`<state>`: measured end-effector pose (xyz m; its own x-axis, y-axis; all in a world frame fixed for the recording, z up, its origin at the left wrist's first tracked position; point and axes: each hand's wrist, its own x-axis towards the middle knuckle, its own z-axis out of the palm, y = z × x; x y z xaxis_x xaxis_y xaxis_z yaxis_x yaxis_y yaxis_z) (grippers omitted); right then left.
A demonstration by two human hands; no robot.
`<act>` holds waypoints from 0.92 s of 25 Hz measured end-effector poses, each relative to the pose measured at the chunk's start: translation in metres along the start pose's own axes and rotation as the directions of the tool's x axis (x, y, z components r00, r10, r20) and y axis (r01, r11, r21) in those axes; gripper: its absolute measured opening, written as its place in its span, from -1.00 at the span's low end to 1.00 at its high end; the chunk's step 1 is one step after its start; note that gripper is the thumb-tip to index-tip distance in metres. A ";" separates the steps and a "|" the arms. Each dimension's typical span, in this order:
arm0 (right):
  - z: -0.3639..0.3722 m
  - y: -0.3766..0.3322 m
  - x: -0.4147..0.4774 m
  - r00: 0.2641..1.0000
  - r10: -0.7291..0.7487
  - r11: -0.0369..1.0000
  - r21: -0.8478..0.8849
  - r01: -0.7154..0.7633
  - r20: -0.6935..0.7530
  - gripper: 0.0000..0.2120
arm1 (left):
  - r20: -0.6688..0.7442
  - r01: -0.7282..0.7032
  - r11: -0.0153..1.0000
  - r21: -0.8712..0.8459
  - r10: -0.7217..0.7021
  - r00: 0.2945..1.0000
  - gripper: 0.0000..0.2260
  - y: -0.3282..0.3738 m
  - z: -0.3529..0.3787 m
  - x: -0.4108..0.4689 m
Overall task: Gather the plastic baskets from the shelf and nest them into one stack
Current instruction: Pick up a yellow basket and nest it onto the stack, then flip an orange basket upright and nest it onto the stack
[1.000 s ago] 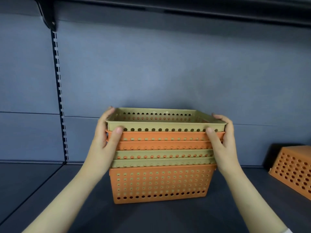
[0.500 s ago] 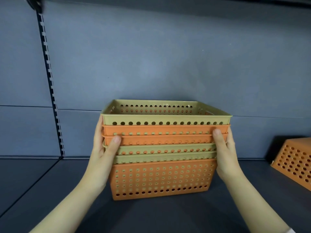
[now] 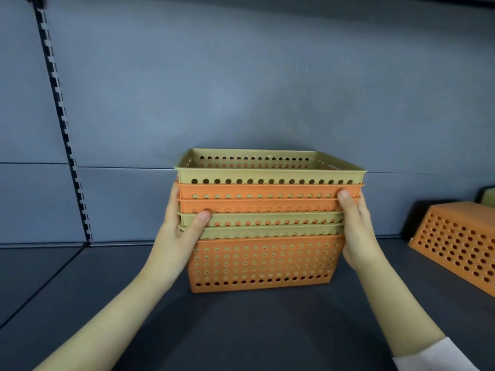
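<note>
Six baskets sit nested in one stack (image 3: pixel 263 223) on the dark shelf (image 3: pixel 241 330), seen from my head camera. From the top down I count an olive-green basket (image 3: pixel 267 175), two orange rims, two olive-green rims, and a tall orange basket (image 3: pixel 261 263) at the bottom whose perforated front wall faces me. The bottom of the stack seems to rest on the shelf board, in front of the grey back panel (image 3: pixel 241 89).

My left hand (image 3: pixel 178 236) is pressed against the left side of the stack, thumb laid across the front at the upper olive-green rim, the other fingers hidden behind the side wall. My right hand (image 3: pixel 357 231) clasps the right side of the stack, thumb tip on the front at the upper orange rim, the other fingers wrapped around the corner out of sight. Both hands squeeze the stack between them; neither is spread flat.

Right of the stack, well apart from it, another orange basket (image 3: pixel 455 239) lies tipped over on the shelf, with its perforated wall towards me. Just behind that one, a bit of an olive-green object (image 3: pixel 488 194) shows at the frame edge. Left of the stack, a slotted upright rail (image 3: pixel 64 124) runs up the back panel. A pale sleeve (image 3: pixel 431 357) covers my right forearm at the lower edge.
</note>
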<state>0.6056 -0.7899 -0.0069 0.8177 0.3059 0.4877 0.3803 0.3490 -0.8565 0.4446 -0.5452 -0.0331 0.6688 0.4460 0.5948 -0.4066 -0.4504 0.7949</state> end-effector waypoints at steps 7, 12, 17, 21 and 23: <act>-0.044 -0.023 -0.010 0.996 -0.065 0.976 -0.207 0.075 0.053 -0.58 | -0.175 -0.073 0.759 0.647 0.241 0.955 -0.08 0.019 0.044 -0.014; -0.124 -0.050 -0.020 0.976 -0.207 0.813 -0.567 0.132 -0.068 -0.47 | 0.187 -0.395 0.354 0.848 0.499 0.846 -0.20 0.055 0.122 -0.031; -0.247 -0.079 -0.025 0.939 -0.317 0.472 -0.881 0.037 -0.131 -0.49 | 0.360 -0.501 0.372 0.781 0.387 0.849 -0.28 0.072 0.238 -0.038; -0.345 -0.095 -0.038 0.958 -0.186 0.056 -0.976 -0.210 -0.217 -0.47 | 0.404 -0.487 0.558 0.672 0.276 0.872 -0.27 0.079 0.339 -0.045; -0.363 -0.094 -0.046 0.974 -0.132 0.007 -0.983 -0.186 -0.185 -0.53 | 0.398 -0.437 0.662 0.610 0.221 0.891 -0.25 0.082 0.375 -0.050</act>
<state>0.6889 -1.1585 -0.0098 0.8260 0.0878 0.5568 0.2755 -0.9247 -0.2628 0.6117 -0.8945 -0.0425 0.7531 -0.0099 0.6578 -0.1814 -0.9643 0.1931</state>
